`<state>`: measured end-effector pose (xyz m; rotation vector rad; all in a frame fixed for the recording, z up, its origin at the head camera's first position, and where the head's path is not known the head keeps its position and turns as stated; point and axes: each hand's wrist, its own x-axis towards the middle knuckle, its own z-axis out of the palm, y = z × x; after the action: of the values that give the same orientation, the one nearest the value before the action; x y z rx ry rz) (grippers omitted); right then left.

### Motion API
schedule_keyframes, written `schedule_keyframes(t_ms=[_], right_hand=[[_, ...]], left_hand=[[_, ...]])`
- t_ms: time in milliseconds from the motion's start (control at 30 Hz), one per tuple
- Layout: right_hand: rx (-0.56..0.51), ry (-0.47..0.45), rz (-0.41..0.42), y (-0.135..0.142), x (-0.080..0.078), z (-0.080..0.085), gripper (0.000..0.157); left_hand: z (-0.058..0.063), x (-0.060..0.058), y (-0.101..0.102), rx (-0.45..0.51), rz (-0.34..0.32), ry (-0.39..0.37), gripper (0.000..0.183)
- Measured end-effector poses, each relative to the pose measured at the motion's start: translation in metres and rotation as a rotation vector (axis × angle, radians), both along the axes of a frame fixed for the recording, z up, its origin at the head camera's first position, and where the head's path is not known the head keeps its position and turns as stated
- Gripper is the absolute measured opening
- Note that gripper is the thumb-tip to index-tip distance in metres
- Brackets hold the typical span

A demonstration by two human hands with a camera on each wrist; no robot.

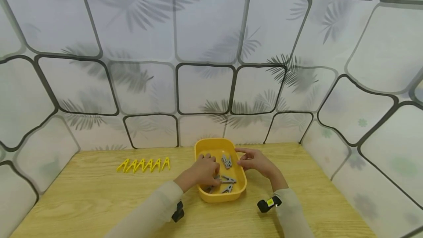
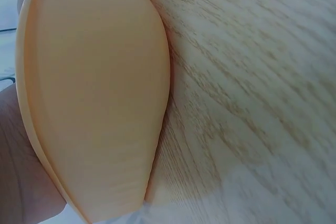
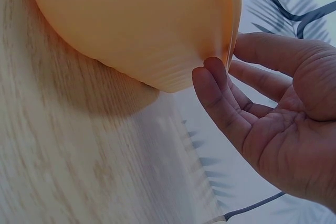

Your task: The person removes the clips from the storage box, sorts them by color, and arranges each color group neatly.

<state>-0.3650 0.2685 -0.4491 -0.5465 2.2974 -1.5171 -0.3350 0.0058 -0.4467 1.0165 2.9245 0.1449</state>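
A yellow plastic basket point(image 1: 222, 198) stands on the table with several grey clothespins point(image 1: 226, 161) lying loose inside. My left hand point(image 1: 205, 169) reaches over its left rim, with fingers down among the grey clothespins in the near half; I cannot tell whether they pinch one. In the left wrist view the basket's outer wall point(image 2: 100, 93) hides the fingers, and only part of the left hand point(image 2: 26, 171) shows beyond the rim. At the right rim, my right hand point(image 1: 256, 162) holds the basket. The right wrist view shows its thumb point(image 3: 265, 50) and fingers point(image 3: 212, 85) pinching the edge.
Left of the basket, several yellow clothespins point(image 1: 143, 164) form a row on the wooden table point(image 1: 99, 194). A patterned curtain point(image 1: 205, 91) closes off the back and both sides. Each wrist carries a black strap; the right one point(image 1: 269, 204) lies near the basket's right side.
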Motion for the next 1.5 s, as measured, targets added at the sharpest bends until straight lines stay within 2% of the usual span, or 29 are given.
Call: schedule_keyframes(t_ms=[200,733,1200,1500], right_hand=[[-0.005,0.003,0.004,0.001,0.000,0.000,0.065],[0.005,0.006,0.001,-0.001,0.001,0.000,0.064],[0.012,0.012,-0.008,-0.001,-0.001,0.000,0.065],[0.010,0.012,-0.011,-0.001,0.000,0.000,0.064]], left_hand=[[0.002,-0.001,0.004,-0.006,0.011,-0.032,0.028],[0.001,-0.004,0.007,-0.013,0.022,-0.059,0.029],[-0.006,-0.012,0.003,0.089,-0.032,-0.024,0.028],[-0.002,-0.007,0.000,0.188,-0.066,0.005,0.028]])
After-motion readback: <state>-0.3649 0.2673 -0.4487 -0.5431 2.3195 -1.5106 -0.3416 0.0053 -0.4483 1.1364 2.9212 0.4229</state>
